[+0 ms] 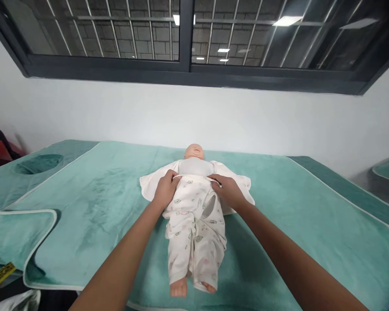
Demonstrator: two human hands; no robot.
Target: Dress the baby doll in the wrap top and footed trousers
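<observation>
A baby doll (pixel 194 151) lies on its back in the middle of the green-covered bed (pixel 110 190), its head toward the wall and its feet toward me. Patterned white baby pants (pixel 194 196) cover its legs up to the belly. My left hand (pixel 167 188) grips the waistband on the left side, thumb and fingers closed on the cloth. On the right side, my right hand (pixel 227 189) pinches the same waistband. An opened white shirt (pixel 155 179) spreads out under the doll to both sides. A grey patch shows through an opening in the pants near the crotch.
Behind the bed stands a white wall (pixel 194 112) with a dark-framed barred window (pixel 184 73) above. The cover has a face hole (pixel 40 164) at the left and a folded flap (pixel 26 229). A yellow strip (pixel 0 276) lies at the lower left.
</observation>
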